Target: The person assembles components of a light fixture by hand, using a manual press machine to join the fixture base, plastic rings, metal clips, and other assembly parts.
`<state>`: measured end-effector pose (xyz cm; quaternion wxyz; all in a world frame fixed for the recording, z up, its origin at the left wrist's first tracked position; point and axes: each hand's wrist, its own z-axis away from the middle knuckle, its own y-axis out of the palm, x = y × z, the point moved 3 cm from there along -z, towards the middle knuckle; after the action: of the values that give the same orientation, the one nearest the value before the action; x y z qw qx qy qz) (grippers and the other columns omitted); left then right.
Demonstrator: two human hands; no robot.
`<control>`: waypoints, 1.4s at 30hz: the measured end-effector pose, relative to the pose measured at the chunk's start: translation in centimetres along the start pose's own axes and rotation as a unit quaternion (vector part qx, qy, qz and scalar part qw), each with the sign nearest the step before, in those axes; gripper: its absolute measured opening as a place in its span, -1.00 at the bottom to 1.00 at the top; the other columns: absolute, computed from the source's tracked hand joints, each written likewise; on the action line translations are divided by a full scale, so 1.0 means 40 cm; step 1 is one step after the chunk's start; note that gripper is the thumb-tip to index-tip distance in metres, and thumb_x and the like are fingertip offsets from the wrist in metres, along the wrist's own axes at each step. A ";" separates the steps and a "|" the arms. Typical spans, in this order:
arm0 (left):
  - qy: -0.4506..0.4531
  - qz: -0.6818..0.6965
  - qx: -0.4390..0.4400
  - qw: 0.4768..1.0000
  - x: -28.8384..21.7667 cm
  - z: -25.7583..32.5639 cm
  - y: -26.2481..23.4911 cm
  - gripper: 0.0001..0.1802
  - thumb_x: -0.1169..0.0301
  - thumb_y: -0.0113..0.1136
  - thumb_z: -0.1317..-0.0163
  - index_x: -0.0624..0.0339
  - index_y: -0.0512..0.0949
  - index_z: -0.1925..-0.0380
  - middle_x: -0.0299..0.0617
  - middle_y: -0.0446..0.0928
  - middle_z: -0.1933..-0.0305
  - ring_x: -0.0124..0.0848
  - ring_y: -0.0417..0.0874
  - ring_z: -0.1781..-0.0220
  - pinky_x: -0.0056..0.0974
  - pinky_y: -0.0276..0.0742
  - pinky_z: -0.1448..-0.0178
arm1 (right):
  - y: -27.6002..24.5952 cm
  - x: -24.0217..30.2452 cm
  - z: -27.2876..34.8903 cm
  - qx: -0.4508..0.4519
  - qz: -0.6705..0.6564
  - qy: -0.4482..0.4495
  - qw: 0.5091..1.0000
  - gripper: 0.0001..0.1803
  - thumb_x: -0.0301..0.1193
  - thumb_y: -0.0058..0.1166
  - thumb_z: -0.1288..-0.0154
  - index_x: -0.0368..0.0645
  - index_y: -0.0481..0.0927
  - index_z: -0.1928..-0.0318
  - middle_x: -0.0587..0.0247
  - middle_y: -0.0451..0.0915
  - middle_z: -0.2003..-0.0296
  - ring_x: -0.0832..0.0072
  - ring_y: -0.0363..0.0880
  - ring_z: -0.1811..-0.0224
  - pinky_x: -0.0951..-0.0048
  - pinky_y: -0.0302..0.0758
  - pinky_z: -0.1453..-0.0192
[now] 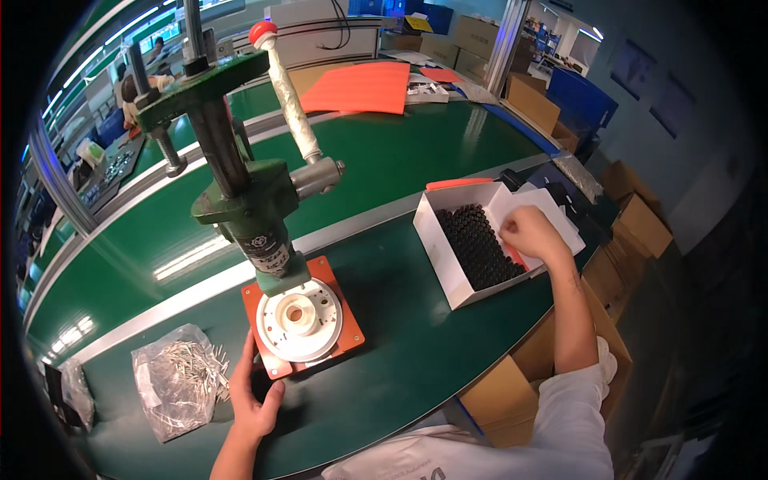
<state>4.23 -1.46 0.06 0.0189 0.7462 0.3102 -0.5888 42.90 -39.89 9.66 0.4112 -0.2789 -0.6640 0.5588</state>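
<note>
My left hand lies at the near left corner of an orange base plate, thumb and fingers apart, fingers along the plate's left edge. On that plate sits a round white plastic disc with a raised cream ring in its middle. A green hand press with a red-knobbed lever stands over it, its ram close to the disc's far edge. At the right, my right hand is over the right side of a white box of small black cylindrical parts. Its fingers are curled together; whatever they hold is hidden.
A clear plastic bag of thin metal pins lies left of the press. Behind runs a green conveyor with a metal edge, orange foam sheets at its far side. Open cardboard boxes stand below the table's right edge.
</note>
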 end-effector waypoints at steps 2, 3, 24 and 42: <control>-0.019 0.015 0.001 1.000 0.002 0.004 -0.001 0.04 0.38 0.23 -0.05 0.48 0.17 -0.61 0.19 0.59 -0.35 -0.17 0.73 -0.22 -0.10 0.57 -0.38 | 0.012 -0.040 0.022 0.026 0.006 0.015 1.000 -0.83 -0.43 0.33 -0.24 -0.31 0.82 0.28 -0.14 0.78 0.34 0.09 0.82 0.25 0.20 0.69 0.08; -0.035 0.026 0.003 0.999 0.005 0.005 -0.006 0.04 0.38 0.23 -0.05 0.48 0.17 -0.60 0.20 0.58 -0.37 -0.16 0.73 -0.23 -0.10 0.57 -0.38 | 0.024 -0.047 0.027 0.064 -0.002 0.026 0.998 -0.83 -0.46 0.36 -0.21 -0.31 0.83 0.24 -0.16 0.78 0.31 0.09 0.82 0.24 0.20 0.70 0.05; -0.031 0.027 -0.016 0.999 0.019 0.011 -0.003 0.05 0.37 0.25 -0.03 0.47 0.19 -0.60 0.20 0.63 -0.30 -0.14 0.75 -0.18 -0.11 0.61 -0.33 | -0.010 -0.038 0.049 0.082 -0.063 0.018 0.995 -0.79 -0.57 0.24 -0.19 -0.41 0.80 0.18 -0.03 0.77 0.38 0.38 0.77 0.33 0.39 0.67 0.12; 0.039 -0.050 0.008 0.998 0.018 0.010 -0.017 0.04 0.37 0.40 -0.13 0.32 0.18 -0.64 0.28 0.64 -0.21 0.03 0.74 -0.11 -0.08 0.64 -0.25 | 0.126 0.502 0.075 0.179 -0.435 -0.271 0.840 -0.80 -0.62 0.38 -0.25 -0.26 0.71 0.12 0.32 0.73 0.21 0.68 0.64 0.23 0.60 0.56 0.17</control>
<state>3.61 -0.74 -0.48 -0.0282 0.7523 0.3426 -0.5620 29.72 -23.67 9.35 0.4585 0.2789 -0.6904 0.4850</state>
